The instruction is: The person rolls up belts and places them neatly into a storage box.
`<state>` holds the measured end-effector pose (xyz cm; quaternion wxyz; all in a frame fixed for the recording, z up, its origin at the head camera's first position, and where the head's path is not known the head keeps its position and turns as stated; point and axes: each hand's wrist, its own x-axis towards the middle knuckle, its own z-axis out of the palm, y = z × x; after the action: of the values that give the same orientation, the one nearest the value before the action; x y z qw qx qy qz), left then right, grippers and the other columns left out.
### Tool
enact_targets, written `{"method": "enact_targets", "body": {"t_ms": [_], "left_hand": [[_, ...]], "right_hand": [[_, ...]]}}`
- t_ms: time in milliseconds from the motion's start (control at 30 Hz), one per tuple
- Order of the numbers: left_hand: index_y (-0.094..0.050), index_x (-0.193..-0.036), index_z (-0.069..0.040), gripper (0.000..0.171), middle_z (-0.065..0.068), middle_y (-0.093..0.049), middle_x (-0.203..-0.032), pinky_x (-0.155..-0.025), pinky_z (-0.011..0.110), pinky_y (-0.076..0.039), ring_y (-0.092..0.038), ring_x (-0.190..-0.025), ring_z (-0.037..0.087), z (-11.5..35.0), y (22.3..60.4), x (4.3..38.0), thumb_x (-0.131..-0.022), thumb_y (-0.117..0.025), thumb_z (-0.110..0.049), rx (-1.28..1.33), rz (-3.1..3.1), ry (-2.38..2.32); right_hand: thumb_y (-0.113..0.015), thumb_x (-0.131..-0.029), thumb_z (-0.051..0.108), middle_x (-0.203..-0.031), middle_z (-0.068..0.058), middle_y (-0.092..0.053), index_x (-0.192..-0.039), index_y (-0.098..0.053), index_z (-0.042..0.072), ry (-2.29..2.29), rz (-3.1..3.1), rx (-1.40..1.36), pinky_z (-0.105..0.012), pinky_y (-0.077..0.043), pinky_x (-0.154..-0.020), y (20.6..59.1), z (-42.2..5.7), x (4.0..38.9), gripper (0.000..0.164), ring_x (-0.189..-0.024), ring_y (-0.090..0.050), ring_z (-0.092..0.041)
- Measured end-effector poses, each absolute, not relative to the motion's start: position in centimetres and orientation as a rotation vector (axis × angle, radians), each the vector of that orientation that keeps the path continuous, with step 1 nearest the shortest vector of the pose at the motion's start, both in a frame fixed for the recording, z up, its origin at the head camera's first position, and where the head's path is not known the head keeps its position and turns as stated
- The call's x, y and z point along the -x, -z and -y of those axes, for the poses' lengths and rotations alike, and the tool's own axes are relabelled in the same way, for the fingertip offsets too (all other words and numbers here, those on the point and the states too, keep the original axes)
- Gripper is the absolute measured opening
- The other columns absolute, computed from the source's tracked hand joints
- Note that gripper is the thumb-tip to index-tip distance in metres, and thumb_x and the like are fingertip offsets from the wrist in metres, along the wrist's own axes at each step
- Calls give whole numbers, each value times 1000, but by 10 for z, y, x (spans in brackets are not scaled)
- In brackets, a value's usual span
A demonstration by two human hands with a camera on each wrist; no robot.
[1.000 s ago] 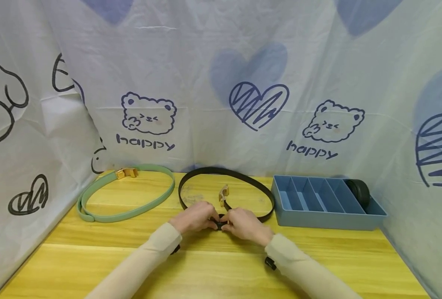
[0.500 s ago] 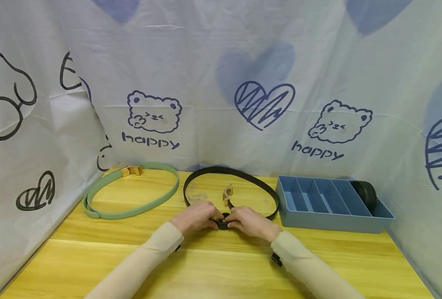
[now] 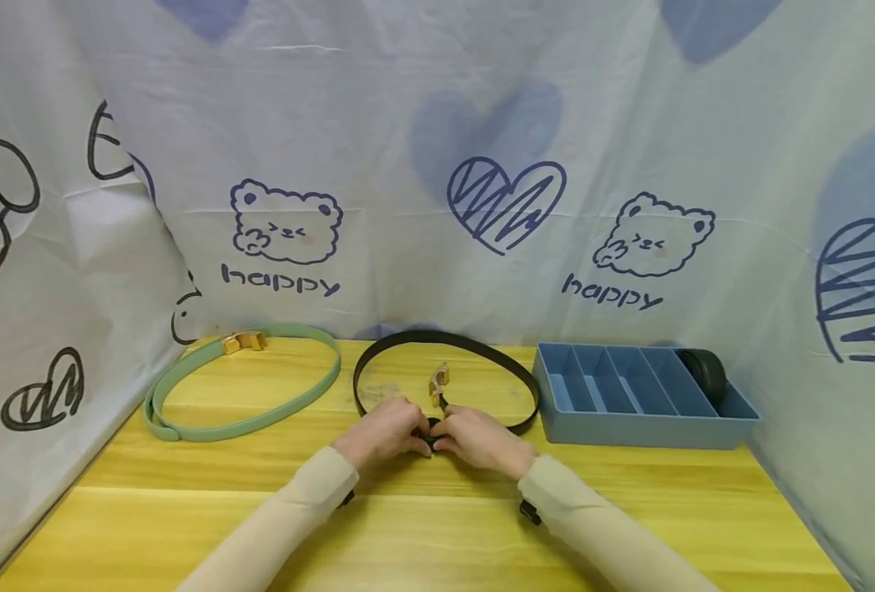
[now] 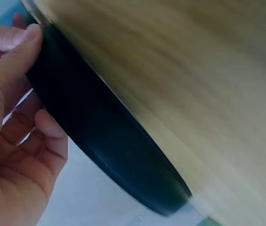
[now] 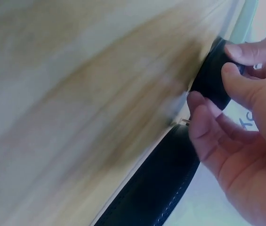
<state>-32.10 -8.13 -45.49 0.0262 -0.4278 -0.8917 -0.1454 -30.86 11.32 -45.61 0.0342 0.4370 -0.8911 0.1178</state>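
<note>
A black belt (image 3: 445, 337) stands on edge in a wide loop on the wooden table, its gold buckle (image 3: 438, 382) inside the loop. At the near side of the loop, both hands meet at a small coil in the belt. My left hand (image 3: 381, 429) pinches the coil from the left, with the strap (image 4: 100, 127) running past its fingers in the left wrist view. From the other side my right hand (image 3: 485, 440) pinches it; thumb and fingers lie on the coiled part (image 5: 213, 75) in the right wrist view. Fingers hide much of the coil.
On the left lies a green belt (image 3: 252, 423) in a loose loop with a gold buckle (image 3: 243, 341). A blue divided box (image 3: 652, 432) stands at the right, a rolled black belt (image 3: 704, 374) in its rightmost compartment. A printed curtain (image 3: 400, 271) hangs behind the table.
Both hands stay at the coil while their fingers shift around it. Half a second ago more of the coil showed between them. The head view has swung slightly.
</note>
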Motion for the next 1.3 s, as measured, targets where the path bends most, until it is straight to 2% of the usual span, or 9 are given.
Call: {"method": "enact_targets", "body": {"t_ms": [167,267,367,500,667,767,967,1167,1300], "left_hand": [[-71,-97,-22,28,-10,-62,-81,-63,23,-44,-53,-70,3,94,458,318,-74,-71,-37,1346,2755,317],[-71,-98,-23,26,-10,-63,-86,-67,25,-46,-55,-74,3,98,458,318,-74,-71,-34,1361,2764,308],[-71,-84,-24,14,-14,-63,-80,-62,23,-45,-54,-67,1,96,457,319,-74,-71,-34,1363,2754,319],[-70,-71,-24,12,-16,-60,-67,-54,21,-42,-49,-56,-1,89,453,319,-71,-73,-36,1312,2731,280],[-70,-69,-24,16,-15,-58,-61,-50,21,-39,-46,-50,1,82,453,316,-69,-73,-39,1285,2709,235],[-71,-74,-23,15,-14,-59,-64,-51,20,-40,-47,-52,0,84,458,314,-72,-72,-38,1295,2711,259],[-70,-98,-22,24,-10,-66,-87,-64,24,-46,-57,-72,4,100,460,311,-76,-72,-28,1365,2717,274],[-72,-86,-22,12,-12,-65,-80,-61,24,-46,-57,-67,4,96,454,312,-75,-72,-26,1340,2673,238],[-72,-79,-22,10,-12,-64,-72,-57,24,-45,-55,-61,4,87,452,315,-73,-73,-30,1291,2671,189]], "right_hand": [[-59,-88,22,-85,6,-54,-107,-68,18,-371,2726,-1417,-15,-39,-60,458,-114,311,21,-70,-46,-1],[-59,-88,21,-89,6,-53,-108,-68,19,-389,2721,-1462,-14,-40,-63,459,-114,314,22,-73,-48,0],[-59,-88,19,-91,6,-55,-104,-69,21,-376,2718,-1479,-15,-42,-66,459,-114,315,19,-76,-50,-1],[-60,-88,15,-92,5,-58,-102,-69,21,-308,2734,-1429,-19,-44,-70,455,-112,312,17,-79,-54,-3],[-63,-86,22,-86,6,-61,-97,-70,22,-231,2738,-1342,-21,-46,-66,452,-105,305,13,-74,-56,-5],[-62,-86,25,-84,7,-62,-95,-71,23,-220,2732,-1349,-21,-45,-64,455,-106,305,13,-71,-55,-4],[-59,-88,24,-96,7,-63,-101,-70,21,-273,2734,-1488,-19,-45,-73,457,-111,312,17,-80,-56,-2],[-58,-89,19,-109,6,-61,-101,-69,21,-320,2768,-1544,-19,-44,-77,450,-113,318,16,-90,-56,-2],[-58,-89,12,-101,6,-62,-97,-68,19,-255,2809,-1439,-20,-45,-73,446,-113,314,14,-83,-57,-4]]}}
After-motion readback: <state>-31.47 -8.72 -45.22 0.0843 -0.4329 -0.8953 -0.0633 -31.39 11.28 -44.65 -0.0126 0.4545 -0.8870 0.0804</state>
